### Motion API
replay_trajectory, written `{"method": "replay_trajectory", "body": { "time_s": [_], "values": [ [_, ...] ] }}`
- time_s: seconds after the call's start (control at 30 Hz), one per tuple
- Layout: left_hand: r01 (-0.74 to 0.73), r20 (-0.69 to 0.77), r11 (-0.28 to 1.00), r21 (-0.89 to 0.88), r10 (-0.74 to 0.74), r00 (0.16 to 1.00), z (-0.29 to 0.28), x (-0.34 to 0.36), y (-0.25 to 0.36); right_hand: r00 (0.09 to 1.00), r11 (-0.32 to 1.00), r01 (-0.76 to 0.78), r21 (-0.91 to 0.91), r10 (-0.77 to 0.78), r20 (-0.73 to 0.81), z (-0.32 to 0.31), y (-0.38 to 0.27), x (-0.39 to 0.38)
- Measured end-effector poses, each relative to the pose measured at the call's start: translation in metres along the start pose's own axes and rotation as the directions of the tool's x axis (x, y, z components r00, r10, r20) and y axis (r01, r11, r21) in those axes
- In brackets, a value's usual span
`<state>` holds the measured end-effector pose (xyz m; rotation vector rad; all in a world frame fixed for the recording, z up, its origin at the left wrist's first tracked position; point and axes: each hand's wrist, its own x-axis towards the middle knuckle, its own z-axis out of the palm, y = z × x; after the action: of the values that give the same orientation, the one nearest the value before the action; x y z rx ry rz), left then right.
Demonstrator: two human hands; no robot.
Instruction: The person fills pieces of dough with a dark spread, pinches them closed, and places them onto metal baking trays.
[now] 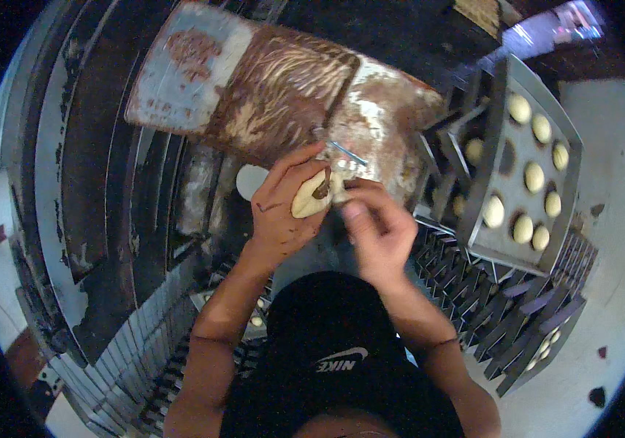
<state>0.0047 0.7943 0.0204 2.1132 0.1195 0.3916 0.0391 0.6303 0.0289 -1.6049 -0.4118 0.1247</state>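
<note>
A piece of pale dough (305, 203) lies in the palm of my left hand (277, 212), whose fingers curl around it. Dark brown filling (322, 188), like chocolate paste, shows in its opening. My right hand (382, 228) is closed on the right edge of the same dough, thumb and fingers pinching it and drawing it out a little. Just beyond my hands, a thin metal tool (347, 152) rests on the work surface (396, 109), which is dusted white and smeared brown. The tool's far end is hard to make out.
Brown paste (283, 80) is spread in streaks over the middle of the surface, beside a grey-blue section (159, 87). A metal tray (577, 157) of several dough balls stands on the right, above a metal rack (466, 299). A pale round thing (252, 182) sits left of my hands.
</note>
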Motion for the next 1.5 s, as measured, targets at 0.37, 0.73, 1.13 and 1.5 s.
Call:
{"method": "replay_trajectory", "body": {
  "time_s": [0.37,0.73,1.13,1.5],
  "values": [
    [-0.208,0.141,0.964,-0.166,0.232,0.962,0.105,-0.066,0.144,0.935,0.670,-0.311,0.674,0.343,0.091,-0.159,-0.046,-0.091],
    [-0.414,0.344,0.909,-0.053,0.405,0.847,0.066,-0.100,0.185,0.944,0.900,0.307,-0.310,-0.330,-0.025,-0.146,-0.123,-0.157],
    [-0.529,0.090,0.795,-0.297,0.574,0.814,-0.044,-0.131,0.168,0.961,0.884,0.236,-0.403,-0.274,-0.038,-0.036,-0.186,-0.186],
    [-0.346,0.247,0.713,-0.610,0.586,0.772,-0.061,-0.149,0.169,0.897,0.903,0.274,0.329,-0.117,-0.425,0.046,-0.123,-0.236]
  ]
}}
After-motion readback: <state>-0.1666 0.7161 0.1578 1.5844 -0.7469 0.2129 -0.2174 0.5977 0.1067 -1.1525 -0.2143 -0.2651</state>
